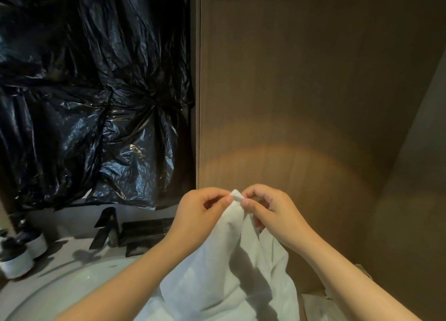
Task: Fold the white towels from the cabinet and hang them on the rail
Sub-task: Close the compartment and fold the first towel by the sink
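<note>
Left hand [200, 209], right hand [268, 207] pinch white towel [217, 272] corner together, six o'clock; folding underway; next: find remaining corners.

Blk plastic sheet [91, 91], faucet [105, 226], sink [60, 287], jars [18, 262].
</note>
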Tool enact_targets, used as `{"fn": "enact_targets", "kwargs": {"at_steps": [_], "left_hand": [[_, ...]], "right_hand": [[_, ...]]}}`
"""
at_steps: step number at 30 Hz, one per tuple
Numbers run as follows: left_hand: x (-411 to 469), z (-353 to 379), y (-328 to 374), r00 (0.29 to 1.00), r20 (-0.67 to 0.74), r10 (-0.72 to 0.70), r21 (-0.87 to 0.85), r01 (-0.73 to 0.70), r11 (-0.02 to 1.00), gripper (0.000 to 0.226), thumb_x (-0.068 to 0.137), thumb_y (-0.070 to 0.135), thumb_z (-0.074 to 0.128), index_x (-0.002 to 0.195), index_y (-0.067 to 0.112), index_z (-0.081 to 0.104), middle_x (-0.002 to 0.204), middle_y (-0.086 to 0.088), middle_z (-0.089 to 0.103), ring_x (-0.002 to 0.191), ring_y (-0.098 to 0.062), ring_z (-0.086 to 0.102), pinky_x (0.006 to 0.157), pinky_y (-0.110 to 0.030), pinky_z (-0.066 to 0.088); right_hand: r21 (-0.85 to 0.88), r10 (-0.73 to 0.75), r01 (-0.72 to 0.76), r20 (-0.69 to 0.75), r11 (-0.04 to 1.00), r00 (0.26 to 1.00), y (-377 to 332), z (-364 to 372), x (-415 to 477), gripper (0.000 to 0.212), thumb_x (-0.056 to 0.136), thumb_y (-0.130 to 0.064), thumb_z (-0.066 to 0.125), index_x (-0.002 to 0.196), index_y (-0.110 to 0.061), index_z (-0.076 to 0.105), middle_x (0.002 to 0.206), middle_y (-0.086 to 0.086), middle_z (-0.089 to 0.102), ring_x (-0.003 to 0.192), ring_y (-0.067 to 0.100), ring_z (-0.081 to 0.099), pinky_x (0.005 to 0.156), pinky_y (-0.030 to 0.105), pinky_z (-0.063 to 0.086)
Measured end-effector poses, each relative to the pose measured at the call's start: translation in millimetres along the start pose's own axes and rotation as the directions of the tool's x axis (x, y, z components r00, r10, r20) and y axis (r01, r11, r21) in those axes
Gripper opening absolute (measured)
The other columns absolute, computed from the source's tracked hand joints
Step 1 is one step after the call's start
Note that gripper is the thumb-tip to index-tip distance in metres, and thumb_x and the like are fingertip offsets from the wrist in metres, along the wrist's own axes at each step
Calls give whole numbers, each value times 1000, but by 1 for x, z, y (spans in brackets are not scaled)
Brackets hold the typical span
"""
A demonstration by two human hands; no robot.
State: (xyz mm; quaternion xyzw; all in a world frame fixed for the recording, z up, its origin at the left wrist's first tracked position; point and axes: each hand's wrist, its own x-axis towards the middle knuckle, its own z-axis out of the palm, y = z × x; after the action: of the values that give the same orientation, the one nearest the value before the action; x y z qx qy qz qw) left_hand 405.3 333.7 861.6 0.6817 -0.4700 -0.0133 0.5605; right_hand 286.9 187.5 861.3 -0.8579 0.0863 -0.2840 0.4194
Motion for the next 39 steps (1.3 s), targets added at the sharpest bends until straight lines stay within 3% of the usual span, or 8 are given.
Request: {"fn": "enact_targets", "kwargs": {"at_steps": [4,9,14,19,25,31,37,39], "left_hand": [[-6,-2,-3,996,17,-83,-68,84,994,22,82,21,75,100,23,64,84,11,69,79,-5,66,68,-13,53],[-12,-3,-6,999,-9,-48,-55,48,997,15,81,18,76,89,24,64,81,16,65,76,-4,63,68,-11,50],[-11,1,-4,1000,9,-20,-72,20,997,14,82,17,75,89,25,67,82,17,66,79,-5,63,70,-13,53],[-10,1,-6,997,57,57,-20,-55,998,10,85,28,72,75,28,67,71,16,63,68,-1,58,62,-10,46],[-5,-3,-15,986,129,108,104,-121,987,38,86,40,68,52,39,54,56,15,47,57,-3,46,56,-11,36],[4,-10,-27,976,195,93,147,-123,982,47,87,51,60,59,13,60,60,-5,44,55,-5,42,55,-17,37],[16,-17,-34,973,219,71,211,-119,970,38,90,47,58,58,29,65,60,13,53,59,0,50,59,-10,40],[23,-18,-38,975,218,50,270,-109,957,40,90,49,56,64,22,69,65,5,58,64,-3,54,61,-14,43]], "right_hand": [[-45,-18,16,-40,999,999,-1,2,-1,12,97,-26,56,87,-24,64,76,-12,64,67,11,63,55,16,50],[-32,1,-1,-7,999,1000,-4,-1,-2,9,97,-34,55,96,-32,64,86,-18,64,78,7,63,56,12,47],[-78,-55,57,23,995,998,-10,-5,-1,16,97,-37,54,105,-34,68,99,-21,66,100,1,61,80,15,53],[-111,-84,72,-112,991,990,-14,-8,1,12,97,-35,53,94,-32,65,89,-20,64,94,0,60,76,10,50],[-137,-117,89,-212,987,970,-22,-26,10,13,97,-37,54,87,-34,62,83,-24,62,88,-1,60,67,5,45],[-213,-150,75,-363,974,920,-34,-55,26,15,97,-38,54,87,-31,63,81,-16,63,85,-2,60,67,5,46],[-300,-184,44,-456,953,871,-48,-85,45,24,98,-36,53,90,-17,64,82,-5,62,79,10,61,68,15,46],[-305,-198,47,-485,951,852,-52,-92,51,26,98,-34,52,90,-13,64,81,-2,62,78,12,60,68,18,46]]}}
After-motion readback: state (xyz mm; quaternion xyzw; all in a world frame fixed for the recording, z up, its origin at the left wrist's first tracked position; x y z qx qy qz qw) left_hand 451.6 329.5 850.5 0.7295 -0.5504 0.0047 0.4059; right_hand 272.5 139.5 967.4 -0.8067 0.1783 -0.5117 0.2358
